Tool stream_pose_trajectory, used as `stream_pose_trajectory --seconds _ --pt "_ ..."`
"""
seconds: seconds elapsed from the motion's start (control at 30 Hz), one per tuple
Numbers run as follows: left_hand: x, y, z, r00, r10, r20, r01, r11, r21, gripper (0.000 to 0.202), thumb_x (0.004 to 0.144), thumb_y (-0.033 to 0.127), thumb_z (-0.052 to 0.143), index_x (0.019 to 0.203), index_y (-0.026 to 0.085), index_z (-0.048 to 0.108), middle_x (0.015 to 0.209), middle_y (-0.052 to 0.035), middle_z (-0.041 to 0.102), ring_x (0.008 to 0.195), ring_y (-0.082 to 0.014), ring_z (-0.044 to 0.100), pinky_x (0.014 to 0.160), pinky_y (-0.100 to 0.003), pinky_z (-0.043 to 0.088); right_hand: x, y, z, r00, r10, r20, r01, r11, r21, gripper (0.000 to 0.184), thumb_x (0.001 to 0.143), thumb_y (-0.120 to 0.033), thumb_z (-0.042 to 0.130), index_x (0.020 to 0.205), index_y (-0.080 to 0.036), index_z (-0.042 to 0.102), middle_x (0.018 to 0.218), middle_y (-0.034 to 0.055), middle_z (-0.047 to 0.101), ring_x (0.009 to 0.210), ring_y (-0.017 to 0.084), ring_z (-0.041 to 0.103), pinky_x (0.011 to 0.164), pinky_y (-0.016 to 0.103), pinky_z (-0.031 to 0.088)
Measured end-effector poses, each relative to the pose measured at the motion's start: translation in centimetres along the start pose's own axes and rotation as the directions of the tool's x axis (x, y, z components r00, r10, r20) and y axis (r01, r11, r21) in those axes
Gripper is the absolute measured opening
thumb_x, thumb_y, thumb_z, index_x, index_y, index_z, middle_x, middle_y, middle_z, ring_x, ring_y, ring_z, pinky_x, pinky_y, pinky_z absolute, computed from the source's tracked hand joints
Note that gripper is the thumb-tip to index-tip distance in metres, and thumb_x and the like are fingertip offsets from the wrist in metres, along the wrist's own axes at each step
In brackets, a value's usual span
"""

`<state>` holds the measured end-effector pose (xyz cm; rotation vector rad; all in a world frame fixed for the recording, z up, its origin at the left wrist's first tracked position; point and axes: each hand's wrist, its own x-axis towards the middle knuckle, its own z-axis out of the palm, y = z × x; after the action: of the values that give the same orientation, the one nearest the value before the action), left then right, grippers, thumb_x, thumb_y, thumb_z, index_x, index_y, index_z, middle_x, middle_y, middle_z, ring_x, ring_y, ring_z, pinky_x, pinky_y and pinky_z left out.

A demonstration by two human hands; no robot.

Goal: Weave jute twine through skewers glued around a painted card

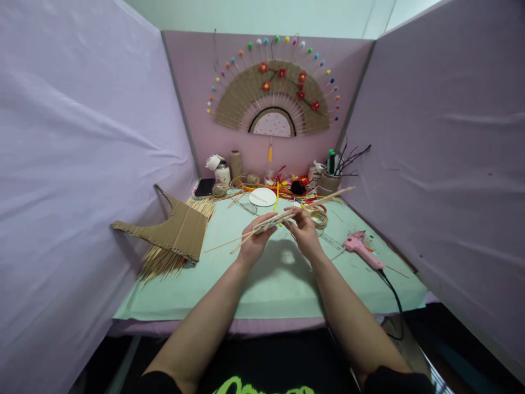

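Several thin wooden sticks [334, 195] are held up over the table's middle, crossing a flat pale piece [275, 220] seen nearly edge-on. My left hand [255, 245] is closed around the left end of this bundle, with stick ends poking out to its left. On the other side, my right hand [304, 231] pinches the piece and sticks between thumb and fingers. How the sticks are joined to the piece is hard to make out. Below the right hand, a clear ruler [330, 241] lies on the cloth.
A pink glue gun [363, 252] with a black cord lies at right. Cut cardboard [180, 227] rests on a pile of sticks [162, 264] at left. Behind are a white oval [263, 196], twine coil [320, 218], jars and pens. A decorated fan [238, 101] hangs on the back panel.
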<state>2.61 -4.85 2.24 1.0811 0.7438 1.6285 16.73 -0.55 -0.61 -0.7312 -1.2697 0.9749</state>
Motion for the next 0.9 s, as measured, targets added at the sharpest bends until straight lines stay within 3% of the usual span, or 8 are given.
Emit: stream_pose_trajectory --seconds 0.2,0.27,0.37,0.5,0.63,0.7,0.77,0.9 --pt "0.8 -0.7 -0.6 0.977 0.125 -0.173 -0.137 0.989 -0.058 0.02 0.068 0.015 0.071 0.088 0.018 0.069 0.088 -0.0027 0.07 0.083 -0.0163 0.064 0.081 -0.029 0.051 -0.4 -0.4 0.3 0.983 -0.139 -0.12 0.118 0.979 -0.168 0.039 0.076 -0.035 0.063 0.113 -0.027 0.052 0.12 0.0077 0.05 0.107 0.021 0.053 0.089 0.04 0.047" --pt "1.0 -0.7 -0.7 0.959 0.132 -0.252 -0.15 0.987 -0.055 0.018 0.068 0.015 0.071 0.086 0.018 0.069 0.086 -0.0021 0.069 0.083 -0.0155 0.064 0.08 -0.027 0.051 -1.0 -0.7 0.4 0.936 -0.312 -0.164 0.237 0.902 -0.362 0.035 0.077 -0.032 0.061 0.112 -0.027 0.055 0.118 0.0077 0.049 0.112 0.024 0.049 0.098 0.045 0.04" --pt "0.8 -0.3 -0.9 0.943 0.165 -0.288 -0.174 0.985 -0.006 0.025 0.066 0.011 0.073 0.089 0.02 0.07 0.095 -0.0037 0.07 0.097 -0.017 0.063 0.087 -0.025 0.048 -2.4 -1.3 1.0 0.849 -0.527 -0.048 0.424 0.732 -0.533 0.042 0.074 -0.026 0.063 0.115 -0.031 0.055 0.118 0.0062 0.049 0.117 0.027 0.043 0.104 0.05 0.03" --pt "0.0 0.1 -1.1 0.969 0.2 -0.147 -0.19 0.979 0.077 0.031 0.067 0.015 0.072 0.096 0.024 0.07 0.116 -0.0042 0.065 0.119 -0.0214 0.052 0.101 -0.031 0.041 -4.3 -1.5 2.7 0.732 -0.645 0.221 0.627 0.509 -0.59 0.054 0.069 -0.023 0.065 0.119 -0.039 0.053 0.12 0.0047 0.05 0.111 0.029 0.046 0.098 0.051 0.034" --pt "-0.2 -0.4 -1.6 0.963 0.25 -0.098 -0.237 0.963 0.126 0.029 0.067 0.017 0.072 0.094 0.025 0.071 0.117 -0.0037 0.064 0.122 -0.023 0.05 0.106 -0.036 0.036 -4.9 -1.5 3.9 0.636 -0.701 0.322 0.69 0.33 -0.645 0.059 0.069 -0.025 0.065 0.123 -0.041 0.05 0.123 0.0041 0.051 0.11 0.028 0.047 0.095 0.049 0.038" --pt "0.1 -1.0 -2.0 0.926 0.374 -0.049 -0.353 0.904 0.242 0.029 0.07 0.021 0.07 0.099 0.023 0.07 0.116 -0.0052 0.065 0.118 -0.0235 0.053 0.106 -0.04 0.036 -4.8 -1.6 4.0 0.614 -0.715 0.333 0.683 0.27 -0.678 0.058 0.071 -0.025 0.064 0.125 -0.038 0.049 0.124 0.005 0.051 0.11 0.028 0.047 0.094 0.048 0.039" --pt "0.5 -1.7 -2.5 0.841 0.534 0.085 -0.522 0.761 0.385 0.032 0.075 0.027 0.066 0.107 0.022 0.066 0.117 -0.0063 0.064 0.116 -0.0243 0.054 0.104 -0.045 0.038 -4.6 -1.6 4.0 0.587 -0.738 0.334 0.682 0.227 -0.695 0.056 0.071 -0.026 0.064 0.125 -0.033 0.049 0.123 0.0066 0.051 0.111 0.028 0.047 0.094 0.047 0.039" --pt "0.9 -2.4 -3.1 0.748 0.628 0.215 -0.636 0.585 0.503 0.035 0.083 0.028 0.057 0.118 0.022 0.059 0.123 -0.0082 0.061 0.119 -0.0231 0.053 0.103 -0.046 0.04 -4.4 -1.6 3.8 0.572 -0.749 0.333 0.679 0.205 -0.705 0.054 0.072 -0.026 0.066 0.123 -0.029 0.051 0.118 0.0072 0.056 0.112 0.027 0.046 0.095 0.046 0.039"
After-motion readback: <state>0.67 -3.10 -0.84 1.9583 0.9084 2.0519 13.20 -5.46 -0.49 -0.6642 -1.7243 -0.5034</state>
